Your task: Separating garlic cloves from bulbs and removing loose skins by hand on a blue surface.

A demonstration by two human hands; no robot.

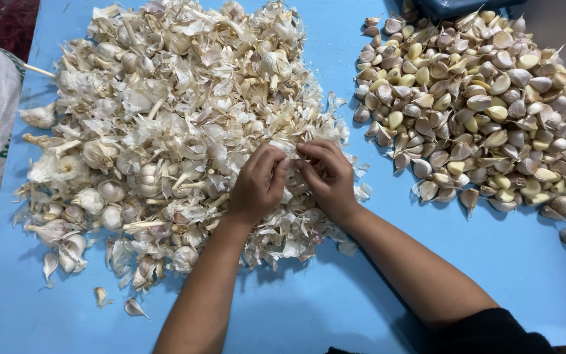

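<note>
Bare forearms, 1 black sleeve [492,331].

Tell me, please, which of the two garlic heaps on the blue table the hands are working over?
The left heap, of papery white skins and whole bulbs: both the left hand and right hand rest on its near edge. The clove heap lies apart, untouched.

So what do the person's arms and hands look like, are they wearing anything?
Both hands are bare: the left hand and the right hand have no gloves, and I see no rings or watch. The forearms are bare too. A dark sleeve shows near the right elbow; no sleeve shows on the left arm.
</note>
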